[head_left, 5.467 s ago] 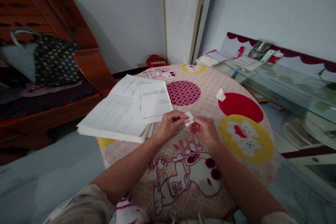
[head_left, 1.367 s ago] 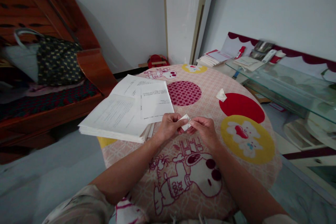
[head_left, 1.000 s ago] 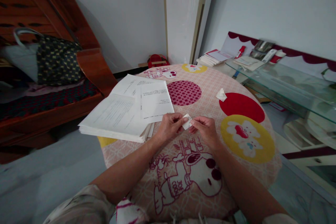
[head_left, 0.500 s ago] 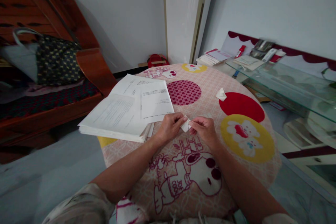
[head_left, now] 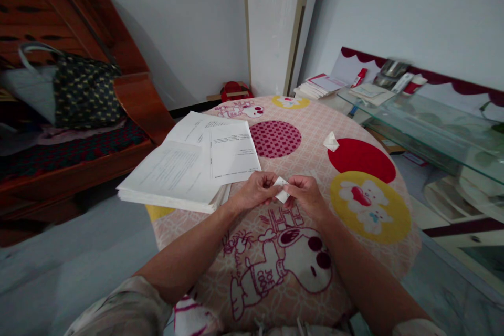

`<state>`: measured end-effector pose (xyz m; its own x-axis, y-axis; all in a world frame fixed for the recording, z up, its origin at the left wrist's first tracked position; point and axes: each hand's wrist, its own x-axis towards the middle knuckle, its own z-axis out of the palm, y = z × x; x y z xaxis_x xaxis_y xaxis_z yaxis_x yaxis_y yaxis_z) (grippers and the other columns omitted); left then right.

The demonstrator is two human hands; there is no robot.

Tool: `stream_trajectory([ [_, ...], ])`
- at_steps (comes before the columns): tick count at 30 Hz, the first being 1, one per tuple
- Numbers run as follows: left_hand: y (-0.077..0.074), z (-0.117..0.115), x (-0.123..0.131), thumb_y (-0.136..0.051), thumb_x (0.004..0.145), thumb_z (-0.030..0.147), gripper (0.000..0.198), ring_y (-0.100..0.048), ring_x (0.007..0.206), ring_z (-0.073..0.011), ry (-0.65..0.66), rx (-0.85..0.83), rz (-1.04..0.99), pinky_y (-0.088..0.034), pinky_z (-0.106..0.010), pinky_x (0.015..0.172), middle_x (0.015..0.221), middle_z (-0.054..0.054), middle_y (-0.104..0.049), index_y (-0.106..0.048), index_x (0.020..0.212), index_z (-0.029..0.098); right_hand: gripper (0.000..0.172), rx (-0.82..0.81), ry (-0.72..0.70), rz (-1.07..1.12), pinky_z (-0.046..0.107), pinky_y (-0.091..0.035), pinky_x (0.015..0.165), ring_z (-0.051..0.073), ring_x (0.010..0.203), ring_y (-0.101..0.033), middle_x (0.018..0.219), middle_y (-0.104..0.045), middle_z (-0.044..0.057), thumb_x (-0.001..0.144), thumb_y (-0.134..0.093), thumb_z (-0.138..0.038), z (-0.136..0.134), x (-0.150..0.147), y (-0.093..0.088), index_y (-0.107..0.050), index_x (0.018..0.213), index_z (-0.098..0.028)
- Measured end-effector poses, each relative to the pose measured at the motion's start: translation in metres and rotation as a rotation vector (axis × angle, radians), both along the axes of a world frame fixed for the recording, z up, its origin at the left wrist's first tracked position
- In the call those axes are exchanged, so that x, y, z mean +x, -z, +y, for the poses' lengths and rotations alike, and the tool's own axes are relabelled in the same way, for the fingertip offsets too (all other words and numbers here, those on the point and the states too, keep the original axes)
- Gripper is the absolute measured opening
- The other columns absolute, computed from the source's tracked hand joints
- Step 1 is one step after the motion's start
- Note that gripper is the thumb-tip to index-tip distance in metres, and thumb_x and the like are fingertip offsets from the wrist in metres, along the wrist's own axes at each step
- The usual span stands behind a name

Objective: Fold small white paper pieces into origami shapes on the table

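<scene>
A small folded piece of white paper (head_left: 282, 197) is pinched between my two hands, just above the patterned tablecloth (head_left: 299, 168). My left hand (head_left: 256, 189) grips its left side with thumb and fingers closed. On the opposite side, my right hand (head_left: 306, 191) holds it the same way. Further off to the right, a second folded paper piece (head_left: 331, 142) rests by the red circle on the cloth. A thick stack of printed sheets (head_left: 169, 173) lies to the left of my left hand, one loose page (head_left: 234, 152) on top.
A glass-topped stand (head_left: 425, 121) at the right bears a red bottle (head_left: 359, 77), a paper cup (head_left: 415, 84) and papers. More booklets (head_left: 321, 85) lie behind the table. A wooden bench (head_left: 134, 92) with a dark patterned bag (head_left: 84, 89) stands at the left.
The folded paper has shifted slightly down and turned a little between my fingers. My right hand has moved slightly closer to my left. The second folded piece stays put.
</scene>
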<state>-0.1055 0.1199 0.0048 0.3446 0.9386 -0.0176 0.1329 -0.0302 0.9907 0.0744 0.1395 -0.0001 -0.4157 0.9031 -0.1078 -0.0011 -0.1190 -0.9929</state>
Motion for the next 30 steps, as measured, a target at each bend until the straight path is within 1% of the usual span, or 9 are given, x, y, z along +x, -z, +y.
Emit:
stream_trajectory([
  [4, -0.003, -0.002, 0.003, -0.066, 0.079, 0.034, 0.024, -0.046, 0.039, -0.0046, -0.063, -0.028, 0.022, -0.031, -0.015, 0.037, 0.052, 0.004, -0.054, -0.06, 0.07, 0.013, 0.019, -0.009, -0.006, -0.067, 0.018, -0.043, 0.034, 0.012, 0.035, -0.057, 0.044, -0.062, -0.002, 0.067, -0.068, -0.033, -0.002, -0.003, 0.0, -0.058, 0.06, -0.019],
  [6, -0.003, -0.002, 0.004, -0.068, 0.077, 0.032, 0.023, -0.046, 0.038, -0.0044, -0.062, -0.057, -0.011, -0.031, -0.014, 0.036, 0.052, 0.004, -0.055, -0.06, 0.07, 0.012, 0.018, -0.02, 0.001, -0.066, 0.018, -0.042, 0.033, 0.012, 0.033, -0.056, 0.042, -0.061, -0.002, 0.067, -0.068, -0.032, -0.002, -0.004, -0.001, -0.058, 0.06, -0.019],
  [10, -0.001, 0.002, 0.001, -0.074, 0.074, 0.042, 0.033, -0.053, 0.039, -0.0075, 0.035, -0.17, -0.18, -0.04, -0.016, 0.037, 0.055, 0.0, -0.061, -0.064, 0.079, 0.011, 0.022, -0.031, 0.008, 0.024, 0.019, -0.042, 0.032, 0.012, 0.033, -0.055, 0.046, -0.063, -0.001, 0.067, -0.069, -0.036, -0.001, -0.004, -0.001, -0.057, 0.059, -0.019],
  [14, -0.001, 0.006, -0.005, -0.082, 0.068, 0.048, 0.045, -0.066, 0.051, -0.0142, 0.12, -0.252, -0.279, -0.052, -0.021, 0.047, 0.067, -0.007, -0.07, -0.067, 0.085, 0.009, 0.024, -0.037, -0.01, 0.066, 0.019, -0.041, 0.031, 0.012, 0.032, -0.054, 0.051, -0.066, 0.001, 0.068, -0.07, -0.037, 0.003, 0.001, 0.001, -0.058, 0.06, -0.017],
  [19, -0.004, 0.008, -0.009, -0.085, 0.066, 0.046, 0.048, -0.069, 0.056, -0.016, 0.125, -0.287, -0.266, -0.056, -0.023, 0.053, 0.07, -0.01, -0.073, -0.069, 0.091, 0.008, 0.022, -0.047, -0.069, 0.036, 0.02, -0.044, 0.034, 0.013, 0.034, -0.057, 0.046, -0.063, 0.001, 0.07, -0.067, -0.036, 0.006, 0.007, 0.003, -0.063, 0.063, -0.016],
  [22, -0.005, 0.009, -0.011, -0.086, 0.065, 0.044, 0.049, -0.069, 0.057, -0.0161, 0.095, -0.298, -0.263, -0.055, -0.023, 0.053, 0.072, -0.01, -0.074, -0.07, 0.095, 0.008, 0.021, -0.091, -0.136, 0.03, 0.022, -0.049, 0.038, 0.016, 0.04, -0.063, 0.052, -0.068, 0.003, 0.071, -0.065, -0.036, 0.009, 0.012, 0.002, -0.066, 0.067, -0.015],
  [25, -0.005, 0.01, -0.012, -0.086, 0.067, 0.04, 0.052, -0.069, 0.056, -0.0157, 0.067, -0.305, -0.278, -0.055, -0.023, 0.053, 0.074, -0.01, -0.074, -0.069, 0.103, 0.007, 0.022, -0.113, -0.169, 0.048, 0.024, -0.054, 0.044, 0.019, 0.049, -0.069, 0.061, -0.073, 0.006, 0.072, -0.063, -0.035, 0.012, 0.017, 0.0, -0.07, 0.076, -0.014],
  [28, -0.004, 0.01, -0.012, -0.082, 0.073, 0.034, 0.055, -0.07, 0.059, -0.016, 0.02, -0.264, -0.282, -0.056, -0.023, 0.057, 0.075, -0.01, -0.075, -0.063, 0.116, 0.007, 0.028, -0.083, -0.117, 0.052, 0.026, -0.055, 0.048, 0.019, 0.052, -0.07, 0.065, -0.074, 0.008, 0.077, -0.062, -0.041, 0.013, 0.017, -0.003, -0.071, 0.076, -0.015],
  [30, -0.002, 0.01, -0.012, -0.078, 0.078, 0.03, 0.061, -0.071, 0.06, -0.0159, 0.008, -0.223, -0.272, -0.056, -0.024, 0.059, 0.073, -0.008, -0.074, -0.055, 0.13, 0.008, 0.031, -0.057, -0.078, 0.029, 0.025, -0.054, 0.047, 0.018, 0.051, -0.069, 0.065, -0.074, 0.007, 0.078, -0.065, -0.046, 0.012, 0.016, -0.004, -0.07, 0.074, -0.015],
])
